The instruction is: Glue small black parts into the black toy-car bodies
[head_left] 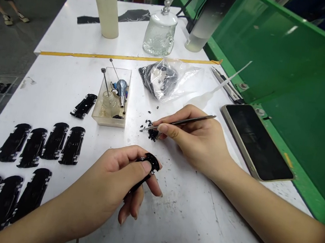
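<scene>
A black moulded part (151,161) is pinched between the thumb and fingers of my left hand (121,179), low over the white table. My fingers hide much of it. My right hand (198,140) grips slim metal tweezers (191,120), whose tips point left at a small heap of tiny black pieces (152,133). A few loose bits lie just behind the heap. Several black car-shaped bases (73,145) lie in rows on the left of the table, and a single one (84,106) rests beside a clear box (108,122).
The box holds a small glass bottle and tools. Behind are a plastic bag (162,79), a lidded glass jar (160,32) and a pale cylinder (106,7). A phone (257,141), a dropper (201,99) and a cutter (227,85) lie right, by a green wall (293,92).
</scene>
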The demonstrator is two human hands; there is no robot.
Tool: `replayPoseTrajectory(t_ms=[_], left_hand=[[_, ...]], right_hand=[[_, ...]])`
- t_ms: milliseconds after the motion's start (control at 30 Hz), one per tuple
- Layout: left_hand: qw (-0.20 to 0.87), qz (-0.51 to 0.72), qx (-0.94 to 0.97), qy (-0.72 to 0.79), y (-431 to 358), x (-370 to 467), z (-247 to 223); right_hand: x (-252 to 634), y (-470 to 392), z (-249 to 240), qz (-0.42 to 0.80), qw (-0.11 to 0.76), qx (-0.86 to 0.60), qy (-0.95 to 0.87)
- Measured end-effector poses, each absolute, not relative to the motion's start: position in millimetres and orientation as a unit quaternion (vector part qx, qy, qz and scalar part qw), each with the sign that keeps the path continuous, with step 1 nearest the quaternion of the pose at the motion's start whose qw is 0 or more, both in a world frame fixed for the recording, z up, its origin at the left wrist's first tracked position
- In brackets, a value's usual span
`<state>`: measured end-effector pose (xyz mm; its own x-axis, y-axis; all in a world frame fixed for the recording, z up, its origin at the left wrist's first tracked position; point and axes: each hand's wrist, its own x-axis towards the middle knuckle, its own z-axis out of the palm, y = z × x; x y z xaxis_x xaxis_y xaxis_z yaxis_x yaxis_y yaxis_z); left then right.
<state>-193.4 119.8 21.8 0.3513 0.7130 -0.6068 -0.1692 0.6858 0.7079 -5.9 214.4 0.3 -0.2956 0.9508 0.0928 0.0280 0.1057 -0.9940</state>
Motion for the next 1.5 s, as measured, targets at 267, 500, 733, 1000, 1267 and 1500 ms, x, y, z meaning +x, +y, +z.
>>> replayPoseTrajectory(t_ms=[267, 500, 733, 1000, 1267, 1500], left_hand=[[0.774, 0.296, 0.277, 0.486, 122.0, -193.5, 22.0], [0.778, 0.298, 0.277, 0.479, 121.3, -192.9, 22.1], [0.760, 0.318, 0.270, 0.498, 121.7, -192.6, 25.0], [0.751, 0.415, 0.175, 0.483, 127.5, -191.8, 32.7], [0.752, 0.404, 0.184, 0.487, 126.8, -191.4, 30.1], [0.759, 0.383, 0.178, 0.495, 128.8, -190.9, 33.2]], right_hand=[[-3.8, 214.4, 0.9, 0.523, 0.445, -0.415, -0.597], [-6.2, 215.6, 0.4, 0.521, 0.435, -0.412, -0.608], [-3.4, 212.7, 7.1, 0.586, 0.458, -0.400, -0.536], [-0.1, 201.0, 24.8, 0.675, 0.404, -0.411, -0.461], [-3.4, 197.8, 19.6, 0.687, 0.379, -0.395, -0.478], [0.9, 193.3, 22.1, 0.625, 0.421, -0.378, -0.538]])
